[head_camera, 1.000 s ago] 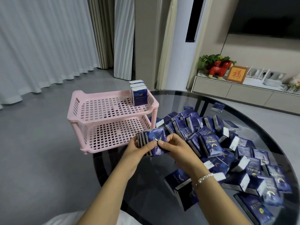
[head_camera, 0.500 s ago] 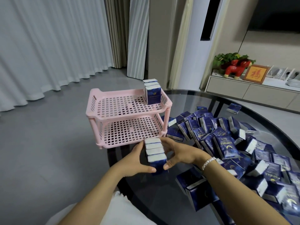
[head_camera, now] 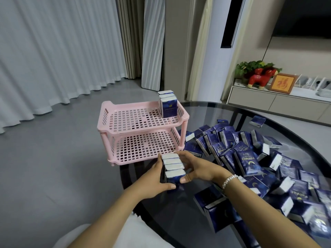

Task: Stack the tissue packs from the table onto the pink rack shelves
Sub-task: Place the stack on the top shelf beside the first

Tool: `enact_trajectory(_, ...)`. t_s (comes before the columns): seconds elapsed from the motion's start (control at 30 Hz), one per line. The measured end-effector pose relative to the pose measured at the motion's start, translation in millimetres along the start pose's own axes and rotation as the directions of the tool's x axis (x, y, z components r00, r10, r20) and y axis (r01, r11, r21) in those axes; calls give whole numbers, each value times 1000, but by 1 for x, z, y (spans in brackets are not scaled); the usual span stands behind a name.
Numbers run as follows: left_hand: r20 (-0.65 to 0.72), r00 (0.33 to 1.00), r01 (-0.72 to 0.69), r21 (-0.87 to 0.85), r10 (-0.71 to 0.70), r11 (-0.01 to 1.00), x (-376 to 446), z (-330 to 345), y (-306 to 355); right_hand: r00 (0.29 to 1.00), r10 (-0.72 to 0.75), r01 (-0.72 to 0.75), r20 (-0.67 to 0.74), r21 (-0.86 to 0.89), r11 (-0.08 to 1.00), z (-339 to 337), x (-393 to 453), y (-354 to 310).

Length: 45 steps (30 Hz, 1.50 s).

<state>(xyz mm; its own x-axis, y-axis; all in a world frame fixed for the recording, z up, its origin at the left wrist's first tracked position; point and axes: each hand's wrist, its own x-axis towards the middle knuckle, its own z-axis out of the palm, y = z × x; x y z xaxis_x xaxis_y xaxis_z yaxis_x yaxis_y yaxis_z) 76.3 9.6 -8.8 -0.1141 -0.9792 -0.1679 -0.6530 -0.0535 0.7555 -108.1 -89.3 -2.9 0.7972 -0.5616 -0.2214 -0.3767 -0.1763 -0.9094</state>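
A row of several dark blue tissue packs (head_camera: 173, 167) stands upright, white tops up, on the glass just in front of the pink rack (head_camera: 125, 129). My left hand (head_camera: 155, 178) presses the row from the left and my right hand (head_camera: 198, 169) from the right, so both hold it together. The rack has two perforated shelves. Three packs (head_camera: 168, 105) stand at the top shelf's far right corner; the lower shelf holds nothing I can see. A large heap of loose packs (head_camera: 254, 158) covers the table to the right.
The round dark glass table (head_camera: 206, 111) has its left edge right under the rack. Grey floor and white curtains lie to the left. A low cabinet (head_camera: 268, 102) with a red figurine and a framed picture stands at the back right.
The packs went from lying flat in my hands to standing as an upright row on the glass in front of the rack. My view moved closer and to the left.
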Motion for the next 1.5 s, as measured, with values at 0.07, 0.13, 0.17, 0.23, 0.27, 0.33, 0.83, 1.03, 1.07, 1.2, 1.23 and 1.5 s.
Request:
enact_trajectory(0.07, -33, 999, -23, -39, 22, 999, -1, -3, 4, 1000, -19, 19, -11, 20, 1000, -2, -2, -3)
enact_trajectory(0.13, -82, 996, -52, -86, 45, 995, -2, -9, 11, 999, -38, 38, -19, 37, 999, -8, -7, -13)
enact_trajectory(0.17, -107, 993, -67, -107, 56, 992, -3, -13, 16, 998, -58, 58, -19, 36, 998, -12, -10, -20)
enact_trajectory(0.23, -150, 984, -111, -120, 92, 987, -6, -23, 29, 995, -98, 99, -26, 19, 995, -22, -18, -38)
enact_trajectory(0.27, -164, 980, -134, -119, 113, 984, -7, -28, 36, 992, -120, 120, -31, 6, 993, -27, -22, -48)
enact_trajectory(0.33, -179, 972, -175, -124, 151, 977, -6, -41, 50, 987, -156, 154, -37, -40, 987, -40, -27, -69)
enact_trajectory(0.83, -385, 908, -248, -176, 166, 953, 49, -115, 94, 961, -243, 248, -133, 19, 969, -102, 19, -134)
enact_trajectory(1.03, -391, 913, -218, -239, 112, 946, 73, -123, 85, 963, -217, 230, -158, 70, 971, -110, 43, -130)
enact_trajectory(1.07, -389, 915, -214, -236, 110, 948, 75, -123, 84, 966, -208, 220, -152, 67, 973, -111, 46, -129)
enact_trajectory(1.2, -386, 918, -175, -196, 88, 965, 85, -122, 79, 969, -210, 215, -128, 27, 976, -110, 51, -125)
enact_trajectory(1.23, -375, 923, -164, -182, 86, 970, 86, -122, 78, 969, -201, 204, -143, 10, 979, -111, 53, -124)
enact_trajectory(1.5, -350, 932, -101, -8, 92, 995, 88, -121, 76, 971, -183, 160, -155, -146, 976, -113, 61, -127)
